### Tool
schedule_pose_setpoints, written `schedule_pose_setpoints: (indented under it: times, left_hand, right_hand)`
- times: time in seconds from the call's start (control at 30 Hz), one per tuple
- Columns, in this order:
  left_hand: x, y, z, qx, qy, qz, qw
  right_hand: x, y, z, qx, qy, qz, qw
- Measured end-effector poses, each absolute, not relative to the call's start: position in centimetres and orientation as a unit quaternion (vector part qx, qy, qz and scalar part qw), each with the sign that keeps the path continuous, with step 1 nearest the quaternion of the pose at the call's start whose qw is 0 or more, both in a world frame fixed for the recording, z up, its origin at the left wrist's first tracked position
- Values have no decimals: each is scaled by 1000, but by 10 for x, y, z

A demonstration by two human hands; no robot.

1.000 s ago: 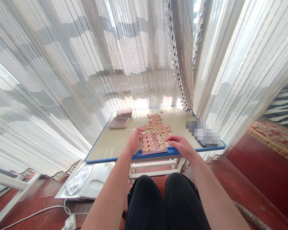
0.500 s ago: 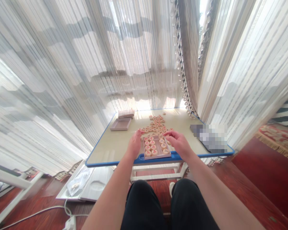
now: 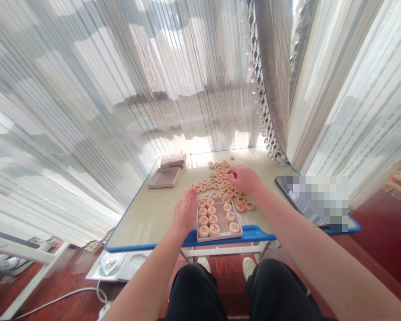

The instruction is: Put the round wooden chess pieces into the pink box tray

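A shallow open box (image 3: 239,225) stands at the table's near edge. Round wooden Chinese chess pieces fill its left columns with red characters, while dark-lettered ones (image 3: 230,217) line its right side; a bare strip runs between them. My left hand (image 3: 186,209) lies against the box's left wall, open, fingers stretched forward and together. Over the heap of loose pieces (image 3: 210,186) beyond the box is my right hand (image 3: 243,179). Its fingers are curled down and closed at a chess piece in the heap, largely hidden by the fingertips.
An empty box lid or tray (image 3: 163,177) lies at the back left, in front of a stacked packet (image 3: 173,159). A dark flat item (image 3: 297,200), partly pixelated, lies on the right. The blue-edged table (image 3: 143,214) stands before curtains (image 3: 173,89). A white cable (image 3: 70,292) crosses the floor.
My right hand has moved from the box's right rim forward to the heap. My left hand stays at the box's left side. The view has shifted slightly.
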State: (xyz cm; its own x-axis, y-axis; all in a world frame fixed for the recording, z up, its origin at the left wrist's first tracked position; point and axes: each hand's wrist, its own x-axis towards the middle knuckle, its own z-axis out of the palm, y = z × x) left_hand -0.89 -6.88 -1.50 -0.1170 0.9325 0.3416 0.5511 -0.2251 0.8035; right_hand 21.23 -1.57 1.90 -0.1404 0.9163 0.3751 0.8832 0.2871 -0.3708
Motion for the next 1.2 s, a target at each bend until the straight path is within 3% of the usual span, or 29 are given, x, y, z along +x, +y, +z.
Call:
schedule_pose_setpoints:
  times: [0.2,0.53,0.7,0.83,1.0,1.2]
  left_hand:
    - [-9,-70,-11,600,614,456,234]
    - [-13,-80,-12,563,614,487,263]
    - [-9,-77,27,648,566,478,179]
    - [4,-39,73,758,491,429,35]
    - [15,27,60,819,418,393,17]
    - [7,46,12,805,472,344,101]
  right_hand:
    - [218,-9,16,-608,-745,32,271]
    - [212,6,5,-569,-664,80,478]
    - [220,12,1,-579,-587,136,550]
    - [224,16,1,-589,-524,153,596]
    - [224,20,0,-599,-518,201,577]
    - [219,23,-5,-584,-609,202,497]
